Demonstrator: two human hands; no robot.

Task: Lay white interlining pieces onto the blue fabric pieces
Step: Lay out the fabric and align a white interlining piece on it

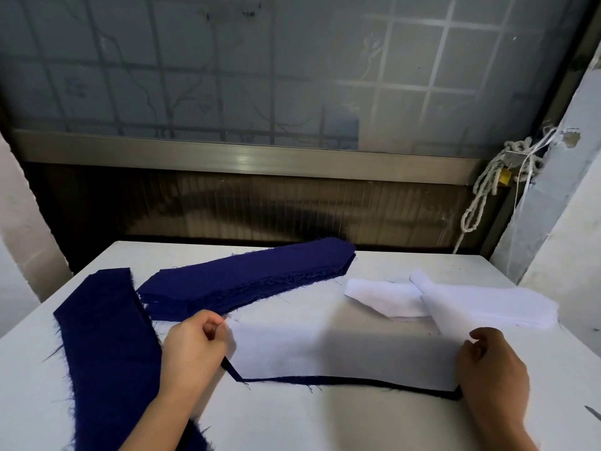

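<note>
White interlining piece (341,349) is lying over a blue fabric piece (439,392) near the table's (292,421) front edge; we are pinching its ends with left hand (195,346) and right hand (491,366), likely aligning the outlines.

place: garment workshop | evidence: stacked blue fabric pieces (247,275), interlining stack (471,304), table (325,424)

Plain white cloth-covered tabletop (325,418); deep navy woven fabric stack (247,278); pure white thin interlining piece (341,353); grey grid-patterned frosted window pane (227,60).
</note>
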